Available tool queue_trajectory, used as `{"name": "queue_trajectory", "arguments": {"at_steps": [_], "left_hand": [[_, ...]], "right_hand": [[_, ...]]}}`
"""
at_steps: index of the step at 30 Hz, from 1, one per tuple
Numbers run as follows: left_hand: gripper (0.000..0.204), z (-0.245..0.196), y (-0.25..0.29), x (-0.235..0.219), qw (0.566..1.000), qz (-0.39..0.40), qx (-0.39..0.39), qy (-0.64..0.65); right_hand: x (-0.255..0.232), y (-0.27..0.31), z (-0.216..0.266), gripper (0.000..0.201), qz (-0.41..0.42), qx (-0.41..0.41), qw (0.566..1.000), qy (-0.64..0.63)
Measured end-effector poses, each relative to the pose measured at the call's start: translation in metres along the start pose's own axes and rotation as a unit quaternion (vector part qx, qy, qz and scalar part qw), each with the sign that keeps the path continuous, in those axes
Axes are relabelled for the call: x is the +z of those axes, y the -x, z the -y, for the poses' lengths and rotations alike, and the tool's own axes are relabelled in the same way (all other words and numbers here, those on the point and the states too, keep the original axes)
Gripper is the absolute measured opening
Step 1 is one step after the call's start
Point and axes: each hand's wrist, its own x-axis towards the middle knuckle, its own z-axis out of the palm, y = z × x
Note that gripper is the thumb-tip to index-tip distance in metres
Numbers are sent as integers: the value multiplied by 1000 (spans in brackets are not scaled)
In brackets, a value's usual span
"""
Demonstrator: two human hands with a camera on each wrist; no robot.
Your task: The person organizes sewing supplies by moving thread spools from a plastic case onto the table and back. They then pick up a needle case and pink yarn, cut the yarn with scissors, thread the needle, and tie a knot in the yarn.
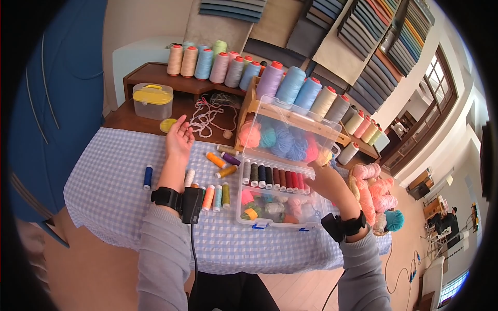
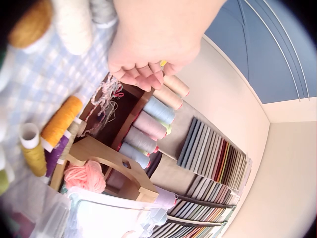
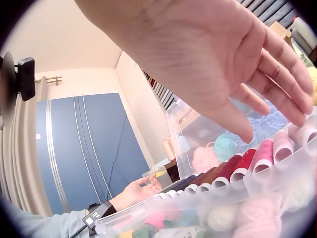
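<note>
A clear plastic box [image 1: 239,209] lies with its lid [image 1: 290,111] raised. Along its upper compartment runs a row of thread spools, from grey and black through brown to red [image 3: 242,166] and pink [image 3: 263,155]. My right hand [image 1: 332,182] reaches over the right end of that row, fingers extended and thumb apart. Its fingertips are right at a pale pink spool [image 3: 304,132] in the right wrist view. My left hand [image 1: 180,140] hovers palm up above the checked cloth [image 1: 114,181], fingers loosely bent around nothing. Below its wrist stand orange [image 1: 208,198], light blue [image 1: 218,198] and olive spools [image 1: 225,195].
Loose orange [image 1: 215,160] and purple spools [image 1: 230,158] lie left of the box, a navy spool [image 1: 148,177] farther left. Behind stand a yellow-lidded container [image 1: 153,107], tangled cord [image 1: 205,116] and a wooden rack [image 1: 250,106] with large cones. Yarn skeins [image 1: 365,194] sit at right.
</note>
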Motion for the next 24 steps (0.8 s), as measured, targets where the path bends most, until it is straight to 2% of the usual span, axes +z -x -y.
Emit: {"name": "queue_trajectory", "arguments": {"at_steps": [1,4,7,8,12,14,17,21,23,24], "left_hand": [[27,0,-1,-1,1000,2,-3,-3],[27,0,-3,-2,1000,7,-5,2],[32,-1,0,-1,1000,16,-8,13],[32,-1,1,0,1000,16,-8,13],[31,-2,4,2,1000,16,-6,8],[28,-1,2,1,1000,6,-2,11],[26,-3,6,5,1000,-5,2,16],[26,-2,6,5,1000,-5,5,16],[29,-3,7,5,1000,0,-2,17],[28,-3,6,5,1000,-2,-5,23]], "right_hand": [[1,0,-1,35,-22,-17,999,-20],[-8,5,6,38,-18,-27,999,-2],[-19,14,32,33,-21,-29,999,-8],[-17,17,40,28,-70,-92,993,-28],[-19,33,88,29,-20,-157,980,-118],[-12,36,110,34,-31,-327,938,-105],[17,33,134,39,-32,-374,917,-134],[47,16,162,43,-76,-388,915,-83],[62,5,169,56,2,-356,933,-47],[68,2,173,56,0,-358,933,-47]]}}
